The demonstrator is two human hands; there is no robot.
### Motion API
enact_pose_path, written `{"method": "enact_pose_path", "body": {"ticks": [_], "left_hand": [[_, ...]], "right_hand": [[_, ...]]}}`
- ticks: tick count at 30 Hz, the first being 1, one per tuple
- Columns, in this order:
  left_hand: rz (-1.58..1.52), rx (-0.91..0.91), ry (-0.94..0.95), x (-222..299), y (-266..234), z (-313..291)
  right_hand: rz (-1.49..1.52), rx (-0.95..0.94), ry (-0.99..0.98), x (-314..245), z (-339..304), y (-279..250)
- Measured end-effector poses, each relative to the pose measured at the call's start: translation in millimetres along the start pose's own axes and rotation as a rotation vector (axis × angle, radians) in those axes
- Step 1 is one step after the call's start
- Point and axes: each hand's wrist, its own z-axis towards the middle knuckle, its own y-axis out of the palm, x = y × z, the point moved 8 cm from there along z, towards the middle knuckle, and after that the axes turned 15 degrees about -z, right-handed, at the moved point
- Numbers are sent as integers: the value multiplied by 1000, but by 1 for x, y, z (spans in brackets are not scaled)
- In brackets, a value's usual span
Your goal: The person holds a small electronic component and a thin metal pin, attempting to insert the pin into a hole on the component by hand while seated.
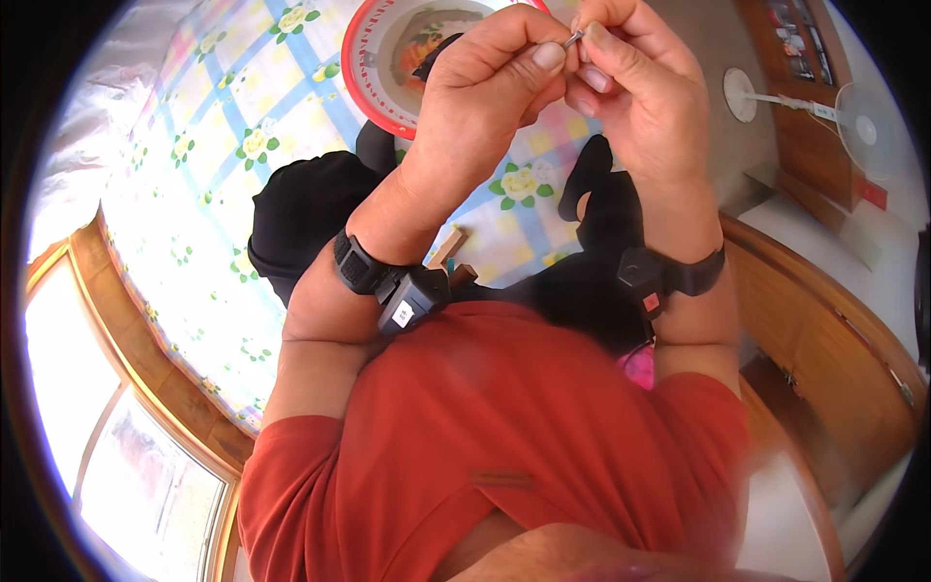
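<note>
At the top of the head view my left hand [485, 92] and my right hand [655, 87] meet, raised in front of me. Between the fingertips sits a small, thin metallic piece [574, 39], too small for its kind to be told. The left thumb and forefinger pinch one end of it, and the right fingers close round the other. Behind the left hand is a round basin with a red rim [351, 73] and a patterned inside. Something black [433, 58] lies in it, partly hidden by my hand.
A flowered, checked cloth [242, 87] spreads under my black-clad legs [310, 209]. Small wooden blocks [447, 247] lie near my left wrist. A white fan [863, 126] stands at the right, above a wooden cabinet [834, 330]. A window [155, 475] is at lower left.
</note>
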Motion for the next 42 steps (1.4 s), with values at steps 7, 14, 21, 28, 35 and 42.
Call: {"method": "enact_pose_path", "body": {"ticks": [7,14,21,28,35,42], "left_hand": [[96,186,-113,-1,-6,-4],[-94,193,-43,-1,6,-2],[77,156,-104,-2,-2,-4],[144,101,37,5,5,-3],[34,82,-18,6,7,0],[77,53,-85,3,10,0]], "right_hand": [[-471,136,-75,-16,-8,-9],[-593,96,-171,-25,-7,-11],[-612,137,-86,-23,-9,-12],[-65,23,24,3,-1,-10],[-359,73,-17,-8,-2,-14],[-672,51,-158,-29,-6,-13]]}}
